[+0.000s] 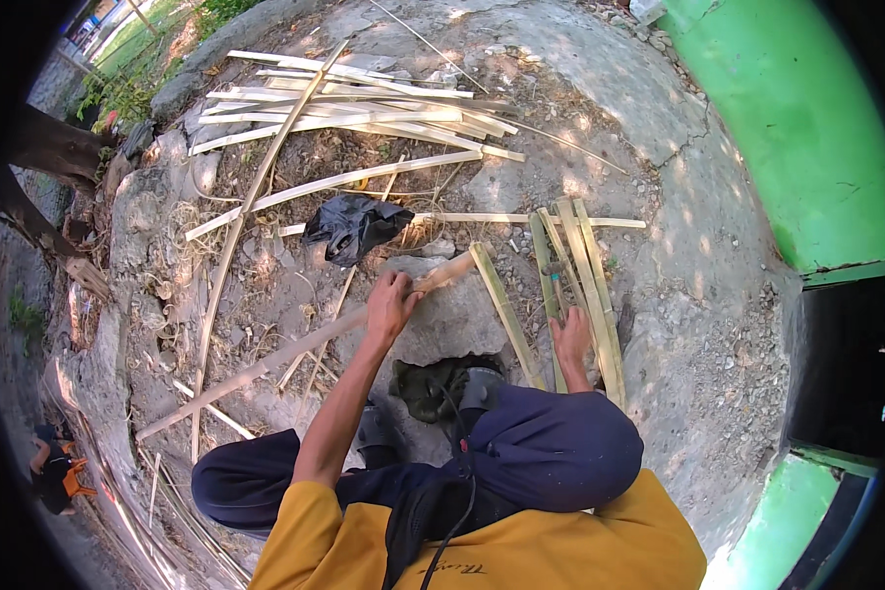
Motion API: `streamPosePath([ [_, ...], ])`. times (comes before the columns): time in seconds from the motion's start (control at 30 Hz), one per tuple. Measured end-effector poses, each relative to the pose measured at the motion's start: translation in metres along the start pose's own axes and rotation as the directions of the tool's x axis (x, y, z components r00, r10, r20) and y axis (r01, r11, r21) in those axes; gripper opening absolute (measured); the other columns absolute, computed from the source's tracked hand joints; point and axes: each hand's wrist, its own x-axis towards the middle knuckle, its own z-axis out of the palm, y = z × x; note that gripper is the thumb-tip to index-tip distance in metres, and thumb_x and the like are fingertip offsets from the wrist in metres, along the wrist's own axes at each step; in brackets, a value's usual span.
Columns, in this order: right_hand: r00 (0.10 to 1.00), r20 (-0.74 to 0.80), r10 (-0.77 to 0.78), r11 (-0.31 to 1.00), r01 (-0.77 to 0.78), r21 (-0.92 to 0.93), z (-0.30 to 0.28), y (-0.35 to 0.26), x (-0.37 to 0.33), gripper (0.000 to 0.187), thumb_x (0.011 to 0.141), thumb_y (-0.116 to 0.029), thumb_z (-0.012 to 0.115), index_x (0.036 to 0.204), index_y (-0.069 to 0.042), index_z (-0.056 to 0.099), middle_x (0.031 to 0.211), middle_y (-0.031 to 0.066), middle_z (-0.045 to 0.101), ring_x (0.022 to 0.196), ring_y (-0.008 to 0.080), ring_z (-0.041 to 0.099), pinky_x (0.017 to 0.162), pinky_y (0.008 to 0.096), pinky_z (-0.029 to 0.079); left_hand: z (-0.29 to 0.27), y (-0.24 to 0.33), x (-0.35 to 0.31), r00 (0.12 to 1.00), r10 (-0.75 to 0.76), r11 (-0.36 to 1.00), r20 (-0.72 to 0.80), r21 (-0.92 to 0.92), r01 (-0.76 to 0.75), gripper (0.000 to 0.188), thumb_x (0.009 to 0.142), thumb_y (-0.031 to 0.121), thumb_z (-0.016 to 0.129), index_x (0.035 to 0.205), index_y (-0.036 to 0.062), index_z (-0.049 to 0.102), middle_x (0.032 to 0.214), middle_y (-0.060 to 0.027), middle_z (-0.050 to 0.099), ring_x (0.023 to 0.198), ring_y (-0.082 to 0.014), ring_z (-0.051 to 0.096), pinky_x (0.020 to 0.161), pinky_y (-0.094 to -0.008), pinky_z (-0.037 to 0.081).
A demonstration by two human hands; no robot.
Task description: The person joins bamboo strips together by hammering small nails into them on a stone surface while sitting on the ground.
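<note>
My left hand is closed around a long, flat bamboo strip, which slants from the lower left up to the right over a flat stone. My right hand is closed on the thin handle of a small tool with a teal band and a dark end, seemingly a hammer. Right beside that hand, several split bamboo pieces lie lengthwise. One shorter bamboo piece rests between the stone and my right hand.
A pile of pale bamboo strips spreads over the ground ahead. Nearer lies a crumpled black plastic bag. One long strip crosses the left side. A green wall stands at right; a tree trunk and a seated person are at left.
</note>
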Motion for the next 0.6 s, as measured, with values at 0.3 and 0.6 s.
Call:
streamPosePath([
  [0.3, 0.992, -0.015, 0.127, 0.992, -0.126, 0.029, 0.018, 0.0, -0.005, 0.051, 0.077, -0.032, 0.087, 0.109, -0.002, 0.061, 0.101, 0.018, 0.066, 0.095, 0.04, 0.067, 0.081, 0.0511, 0.053, 0.004, 0.012, 0.005, 0.999, 0.035, 0.986, -0.036, 0.166, -0.029, 0.035, 0.082, 0.029, 0.083, 0.104, 0.0112, 0.062, 0.104, -0.01, 0.062, 0.106, -0.0343, 0.062, 0.089, -0.0495, 0.049],
  [0.6, 0.997, -0.062, 0.042, 0.983, -0.03, 0.18, -0.036, -0.004, 0.002, 0.04, 0.078, -0.026, 0.087, 0.095, -0.001, 0.061, 0.086, 0.0164, 0.066, 0.08, 0.0377, 0.066, 0.073, 0.0472, 0.052, 0.009, 0.008, 0.023, 0.996, 0.07, 0.988, -0.05, 0.142, -0.062, 0.033, 0.082, 0.026, 0.082, 0.103, 0.0097, 0.061, 0.104, -0.0107, 0.06, 0.105, -0.0348, 0.062, 0.087, -0.0491, 0.052],
])
